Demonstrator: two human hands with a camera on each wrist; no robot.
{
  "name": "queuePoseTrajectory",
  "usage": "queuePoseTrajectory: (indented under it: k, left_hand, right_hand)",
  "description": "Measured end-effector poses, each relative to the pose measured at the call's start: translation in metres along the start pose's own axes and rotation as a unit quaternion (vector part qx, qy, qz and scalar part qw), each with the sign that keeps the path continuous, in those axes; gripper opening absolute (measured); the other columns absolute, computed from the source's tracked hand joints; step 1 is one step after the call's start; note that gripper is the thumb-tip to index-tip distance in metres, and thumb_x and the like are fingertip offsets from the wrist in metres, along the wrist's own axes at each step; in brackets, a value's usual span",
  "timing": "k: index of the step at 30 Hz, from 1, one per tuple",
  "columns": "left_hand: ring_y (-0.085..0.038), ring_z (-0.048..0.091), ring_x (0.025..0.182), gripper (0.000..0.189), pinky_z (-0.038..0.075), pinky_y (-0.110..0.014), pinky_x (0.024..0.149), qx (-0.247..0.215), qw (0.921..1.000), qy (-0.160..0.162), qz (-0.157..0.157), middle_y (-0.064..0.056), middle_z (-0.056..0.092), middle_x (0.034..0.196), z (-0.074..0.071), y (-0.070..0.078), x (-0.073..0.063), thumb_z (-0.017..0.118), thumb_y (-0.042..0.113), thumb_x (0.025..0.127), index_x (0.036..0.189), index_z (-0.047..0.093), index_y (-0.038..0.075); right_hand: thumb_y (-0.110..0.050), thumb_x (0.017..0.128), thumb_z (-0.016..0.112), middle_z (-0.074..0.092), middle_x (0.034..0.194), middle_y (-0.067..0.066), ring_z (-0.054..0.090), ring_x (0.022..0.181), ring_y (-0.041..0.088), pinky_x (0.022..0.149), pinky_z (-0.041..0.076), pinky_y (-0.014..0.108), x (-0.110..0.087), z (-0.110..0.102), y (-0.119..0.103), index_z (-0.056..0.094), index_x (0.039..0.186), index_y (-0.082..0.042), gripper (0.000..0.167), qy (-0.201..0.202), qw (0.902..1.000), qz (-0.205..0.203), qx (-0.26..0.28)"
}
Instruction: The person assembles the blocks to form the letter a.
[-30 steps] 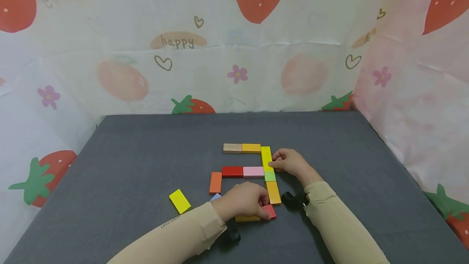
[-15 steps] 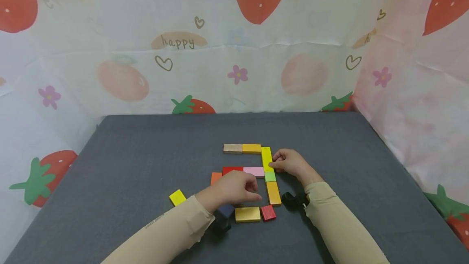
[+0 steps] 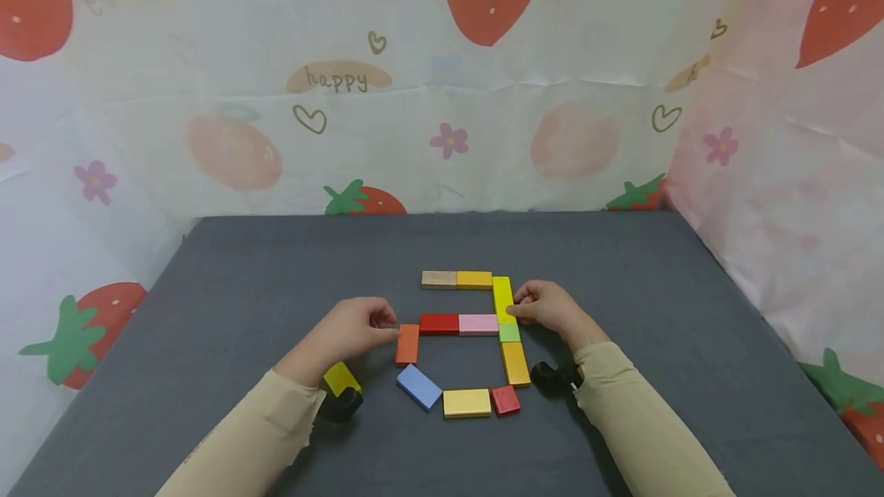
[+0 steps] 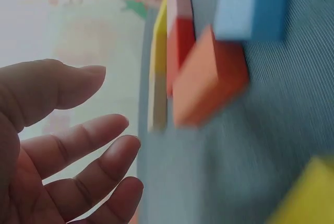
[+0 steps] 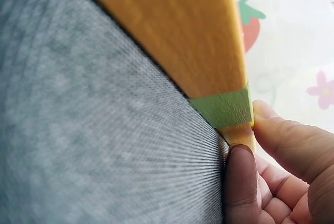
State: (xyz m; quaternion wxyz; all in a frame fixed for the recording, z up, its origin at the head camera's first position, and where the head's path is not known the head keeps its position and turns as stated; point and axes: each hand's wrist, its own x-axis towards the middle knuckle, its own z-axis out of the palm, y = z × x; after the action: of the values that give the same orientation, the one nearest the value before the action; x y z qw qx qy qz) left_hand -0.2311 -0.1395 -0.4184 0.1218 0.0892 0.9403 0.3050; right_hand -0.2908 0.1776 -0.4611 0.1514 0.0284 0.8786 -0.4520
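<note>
My left hand (image 3: 345, 334) hovers at the left of the layout, fingertips close by the orange block (image 3: 407, 345). In the left wrist view its thumb and fingers (image 4: 107, 161) are loosely spread with nothing between them. My right hand (image 3: 552, 311) is at the long yellow block (image 3: 503, 294) on the layout's right side. Its thumb lies on the top and a bent finger (image 5: 241, 179) presses the side, beside the light green block (image 5: 224, 107). Red (image 3: 438, 324) and pink (image 3: 478, 324) blocks run between the orange and green ones.
Below lie a blue block (image 3: 419, 387), a pale yellow block (image 3: 466, 403), a small red block (image 3: 506, 400) and an amber block (image 3: 515, 363). A tan block (image 3: 438, 279) and a golden block (image 3: 473, 280) form the top row. A loose yellow block (image 3: 341, 378) is partly hidden.
My left hand has let go of the small red block and moved left and up to beside the orange block, uncovering the blue and pale yellow blocks. My right hand has stayed put.
</note>
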Motion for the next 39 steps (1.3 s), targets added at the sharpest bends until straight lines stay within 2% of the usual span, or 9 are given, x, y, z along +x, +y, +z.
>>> queuePoseTrajectory:
  k: [5,9,15,19,24,29,31,39]
  left_hand:
    - [-0.016,0.05,0.077,0.017,0.046,-0.03,0.068,-0.001,0.9999,0.009,-0.013,0.003,0.057,0.084,-0.013,-0.028,-0.013,0.07,0.027,0.08,0.092,0.063,0.017]
    - [-0.016,0.051,0.081,0.023,0.046,-0.032,0.071,0.009,1.0,-0.002,-0.003,0.002,0.058,0.089,-0.024,-0.044,-0.024,0.071,0.026,0.079,0.096,0.064,0.013]
    - [-0.018,0.058,0.09,0.027,0.049,-0.034,0.075,-0.003,0.9977,-0.058,0.036,-0.002,0.064,0.1,-0.031,-0.065,-0.032,0.072,0.02,0.077,0.101,0.065,0.011]
    - [-0.017,0.059,0.09,0.03,0.049,-0.033,0.077,-0.026,0.9918,-0.106,0.066,-0.003,0.064,0.104,-0.031,-0.077,-0.032,0.073,0.02,0.076,0.104,0.065,0.01]
    - [-0.015,0.057,0.089,0.039,0.048,-0.03,0.076,-0.03,0.9848,-0.138,0.101,-0.002,0.062,0.107,-0.032,-0.084,-0.03,0.075,0.025,0.074,0.108,0.065,0.011]
    - [-0.012,0.052,0.088,0.04,0.045,-0.025,0.075,-0.003,0.9794,-0.151,0.134,0.004,0.058,0.103,-0.03,-0.086,-0.029,0.076,0.027,0.073,0.11,0.065,0.017]
    - [-0.011,0.05,0.086,0.038,0.044,-0.024,0.074,0.01,0.9788,-0.152,0.137,0.006,0.056,0.099,-0.029,-0.087,-0.029,0.076,0.027,0.073,0.109,0.066,0.02]
    - [-0.013,0.049,0.084,0.03,0.044,-0.025,0.073,0.01,0.9776,-0.163,0.133,0.006,0.053,0.094,-0.028,-0.088,-0.028,0.077,0.023,0.071,0.099,0.067,0.024]
  right_hand:
    - [-0.021,0.078,0.073,0.055,0.073,0.006,0.055,0.069,0.017,0.065,0.05,0.026,0.0,0.0,0.001,0.06,0.092,-0.005,0.025,0.0,1.0,0.0,-0.005]
    - [-0.021,0.078,0.073,0.056,0.073,0.006,0.055,0.069,0.017,0.065,0.05,0.026,0.002,0.0,0.001,0.06,0.092,-0.006,0.025,-0.001,1.0,0.004,-0.007]
    - [-0.021,0.078,0.073,0.056,0.074,0.005,0.055,0.069,0.017,0.066,0.05,0.026,0.002,0.0,-0.001,0.06,0.092,-0.006,0.024,0.001,0.9999,0.006,-0.008]
    - [-0.02,0.079,0.072,0.055,0.074,0.006,0.055,0.071,0.018,0.067,0.05,0.027,0.0,0.001,-0.001,0.06,0.092,-0.006,0.024,0.002,1.0,0.0,-0.008]
    - [-0.021,0.079,0.072,0.054,0.075,0.007,0.055,0.072,0.018,0.068,0.05,0.027,0.0,0.0,-0.001,0.059,0.092,-0.006,0.024,0.002,0.9999,0.001,-0.011]
    - [-0.022,0.079,0.072,0.054,0.075,0.007,0.055,0.072,0.019,0.068,0.05,0.027,0.001,0.0,-0.001,0.059,0.091,-0.006,0.024,0.003,0.9999,0.005,-0.012]
    - [-0.022,0.079,0.072,0.054,0.075,0.007,0.055,0.072,0.019,0.068,0.05,0.028,0.001,0.0,-0.001,0.059,0.092,-0.006,0.024,0.004,0.9999,0.004,-0.014]
    - [-0.022,0.079,0.072,0.055,0.075,0.007,0.056,0.074,0.019,0.069,0.05,0.027,0.0,0.0,-0.002,0.06,0.092,-0.007,0.024,-0.001,0.9999,0.006,-0.01]
